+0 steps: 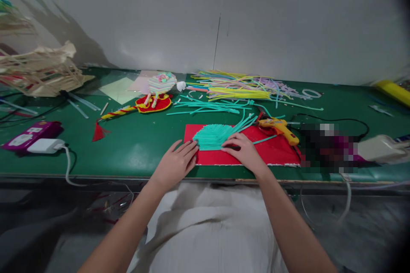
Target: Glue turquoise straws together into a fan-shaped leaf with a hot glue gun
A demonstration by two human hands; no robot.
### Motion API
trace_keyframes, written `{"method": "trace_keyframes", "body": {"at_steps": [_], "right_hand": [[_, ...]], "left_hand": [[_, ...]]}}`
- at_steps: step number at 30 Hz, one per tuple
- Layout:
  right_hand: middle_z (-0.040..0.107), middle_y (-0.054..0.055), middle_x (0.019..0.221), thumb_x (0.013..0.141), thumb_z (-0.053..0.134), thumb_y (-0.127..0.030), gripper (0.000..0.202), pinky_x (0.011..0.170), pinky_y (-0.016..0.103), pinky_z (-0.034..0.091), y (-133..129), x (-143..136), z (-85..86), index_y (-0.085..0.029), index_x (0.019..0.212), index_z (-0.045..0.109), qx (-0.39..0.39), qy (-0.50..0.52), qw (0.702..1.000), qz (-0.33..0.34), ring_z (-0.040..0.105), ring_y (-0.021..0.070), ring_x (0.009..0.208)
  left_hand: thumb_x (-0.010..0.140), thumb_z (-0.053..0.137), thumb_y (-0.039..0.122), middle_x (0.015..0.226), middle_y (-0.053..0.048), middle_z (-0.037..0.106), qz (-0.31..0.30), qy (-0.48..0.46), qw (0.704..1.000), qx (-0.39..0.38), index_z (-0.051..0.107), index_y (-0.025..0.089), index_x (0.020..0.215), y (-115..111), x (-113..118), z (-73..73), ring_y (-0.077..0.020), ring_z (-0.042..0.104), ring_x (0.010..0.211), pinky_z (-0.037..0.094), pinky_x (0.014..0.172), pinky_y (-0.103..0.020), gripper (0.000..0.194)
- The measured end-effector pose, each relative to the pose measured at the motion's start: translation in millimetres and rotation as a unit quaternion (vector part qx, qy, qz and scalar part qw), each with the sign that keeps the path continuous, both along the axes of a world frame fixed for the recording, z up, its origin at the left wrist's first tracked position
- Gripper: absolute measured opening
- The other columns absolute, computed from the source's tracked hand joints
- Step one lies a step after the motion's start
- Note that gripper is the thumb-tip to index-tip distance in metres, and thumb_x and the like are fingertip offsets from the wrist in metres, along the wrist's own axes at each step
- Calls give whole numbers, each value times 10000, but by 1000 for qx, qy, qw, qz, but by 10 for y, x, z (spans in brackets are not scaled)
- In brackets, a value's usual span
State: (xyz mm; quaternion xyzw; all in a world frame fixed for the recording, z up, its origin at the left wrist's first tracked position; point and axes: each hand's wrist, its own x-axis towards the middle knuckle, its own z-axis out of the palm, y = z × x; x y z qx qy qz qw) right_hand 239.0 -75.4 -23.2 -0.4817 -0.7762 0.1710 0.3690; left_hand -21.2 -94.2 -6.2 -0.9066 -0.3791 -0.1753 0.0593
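Note:
Several teal pipe cleaners laid side by side form a rounded, leaf-like shape (213,135) on a red sheet (218,159) in front of me. Loose stem ends fan out at its upper right. My left hand (181,158) lies with fingers stretched along the sheet's left edge, the fingertips touching the shape's left side. At the lower right of the shape, my right hand (241,149) has thumb and forefinger drawn together on the end of a teal pipe cleaner. A yellow glue gun (278,128) rests at the sheet's upper right.
Behind lie teal pipe cleaners (211,106) and a multicoloured pile (237,85). To the left are a red-and-yellow tasselled ornament (153,103), a striped fan-like piece (162,83), a purple box (33,134), a white plug (48,146) and a wooden stick model (41,70).

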Motion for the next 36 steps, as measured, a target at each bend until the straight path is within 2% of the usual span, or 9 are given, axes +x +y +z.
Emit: {"method": "trace_keyframes", "body": {"at_steps": [4,11,16,22,25,28,32,36], "right_hand": [[610,38,879,789,646,-359,124,828,365,472,2,1,-3,-263,831,712,0,-2,1000,-1,565,198,900],[608,35,876,791,647,-353,124,832,347,462,-2,-3,4,-252,831,709,2,-2,1000,2,563,190,899],[613,34,873,788,649,-360,128,834,344,461,-1,-4,-1,-252,825,708,4,-1,1000,1,567,193,906],[615,38,863,788,648,-361,127,824,358,471,1,-5,5,-258,824,712,4,-2,1000,0,571,201,900],[615,41,865,790,646,-357,123,826,366,475,0,-4,6,-261,830,713,6,-3,1000,1,571,204,902],[615,42,866,791,644,-357,124,825,371,479,1,-5,6,-261,828,713,8,-3,1000,1,572,204,897],[614,40,864,787,650,-351,118,821,366,479,0,-6,13,-258,827,712,5,-5,1000,-1,571,201,894],[607,37,864,787,653,-338,110,831,357,472,-7,-6,24,-253,827,711,1,-3,1000,1,568,196,903]], "left_hand": [[901,415,204,1299,-123,552,4,31,999,-10,584,130,1198,-16,26,23,-243,550,1157,356,1022,-453,349],[891,390,174,1270,-100,581,22,45,998,-41,593,137,1174,-5,78,108,-216,574,1122,358,1021,-433,350],[875,392,185,1243,-180,583,58,78,995,-9,601,52,1149,-90,218,90,-261,590,1090,397,981,-434,370],[868,395,185,1230,-179,593,61,104,992,24,611,60,1144,-127,261,46,-267,592,1081,403,972,-410,371],[861,407,158,1199,-205,604,51,87,995,14,635,39,1089,-98,258,67,-280,596,1070,402,974,-414,344],[894,380,164,1141,-177,639,40,48,998,-2,662,85,1028,-41,239,69,-261,624,1012,408,971,-429,322],[935,347,192,1087,-100,681,44,-12,999,-5,673,166,996,39,177,-37,-215,638,993,443,938,-407,333],[946,346,220,1116,-76,676,48,-31,998,0,665,176,1039,67,128,-149,-207,635,1010,491,873,-391,335]]}}
